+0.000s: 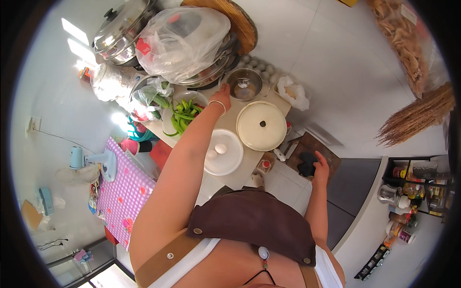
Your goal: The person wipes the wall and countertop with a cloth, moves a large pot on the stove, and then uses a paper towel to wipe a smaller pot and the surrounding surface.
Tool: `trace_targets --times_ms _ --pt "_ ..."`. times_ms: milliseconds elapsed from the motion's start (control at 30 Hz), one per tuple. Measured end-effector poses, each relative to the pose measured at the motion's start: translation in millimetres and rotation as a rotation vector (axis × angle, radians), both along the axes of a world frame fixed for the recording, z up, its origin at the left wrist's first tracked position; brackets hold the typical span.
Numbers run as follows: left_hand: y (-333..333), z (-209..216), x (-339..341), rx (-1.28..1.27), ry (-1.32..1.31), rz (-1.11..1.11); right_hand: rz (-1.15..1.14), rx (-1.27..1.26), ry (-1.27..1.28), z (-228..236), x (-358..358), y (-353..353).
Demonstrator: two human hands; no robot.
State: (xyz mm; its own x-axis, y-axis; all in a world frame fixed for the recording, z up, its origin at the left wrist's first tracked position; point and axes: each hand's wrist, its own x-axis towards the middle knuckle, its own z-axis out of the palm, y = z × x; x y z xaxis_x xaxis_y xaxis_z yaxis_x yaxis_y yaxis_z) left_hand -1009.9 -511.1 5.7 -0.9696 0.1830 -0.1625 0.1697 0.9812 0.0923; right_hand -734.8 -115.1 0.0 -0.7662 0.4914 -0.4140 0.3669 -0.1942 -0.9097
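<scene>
On the counter (230, 108) at the far middle, my left hand (222, 92) has its fingers closed at the left edge of a steel pot (245, 84), apparently on its side handle. A little clear water or something shiny shows inside. My right hand (321, 168) is lower on the right, by a black, crumpled-looking thing (306, 164); its kind cannot be made out, and the fingers appear to curl against it. Between my arms are a cream lidded pot (261, 126) and a white plate (230, 163) with two eggs (220, 149). Green peppers (182, 115) lie left of my forearm.
Behind the pot stand an egg tray (261, 67), a white bag (294, 93) and a plastic-covered steamer (185, 45). A brown wooden surface (329, 153) is below my right hand. A checked cloth (122, 187) and blue fan (103, 161) are left; jars (396, 197) stand right.
</scene>
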Motion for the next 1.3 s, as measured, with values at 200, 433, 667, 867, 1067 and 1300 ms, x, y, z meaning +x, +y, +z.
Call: trace_targets --times_ms 200,433,667,867,1067,1300 --pt "9 19 5 -0.199 0.051 -0.065 0.078 -0.02 -0.152 -18 4 -40" --pt "10 2 33 -0.165 0.076 -0.041 0.321 -0.297 -0.257 -56 -4 -93" --pt "6 -15 39 -0.255 0.146 -0.014 0.307 -0.702 -0.177 -43 -16 -134" --pt "6 -10 42 -0.191 0.098 0.069 0.215 -0.551 -0.162 -71 -1 -94" --pt "-2 9 62 0.016 0.238 0.059 -0.013 -0.441 -0.136 -74 21 -27" --pt "16 10 150 0.534 0.241 0.139 -0.056 -0.346 -0.06 -61 7 -17"
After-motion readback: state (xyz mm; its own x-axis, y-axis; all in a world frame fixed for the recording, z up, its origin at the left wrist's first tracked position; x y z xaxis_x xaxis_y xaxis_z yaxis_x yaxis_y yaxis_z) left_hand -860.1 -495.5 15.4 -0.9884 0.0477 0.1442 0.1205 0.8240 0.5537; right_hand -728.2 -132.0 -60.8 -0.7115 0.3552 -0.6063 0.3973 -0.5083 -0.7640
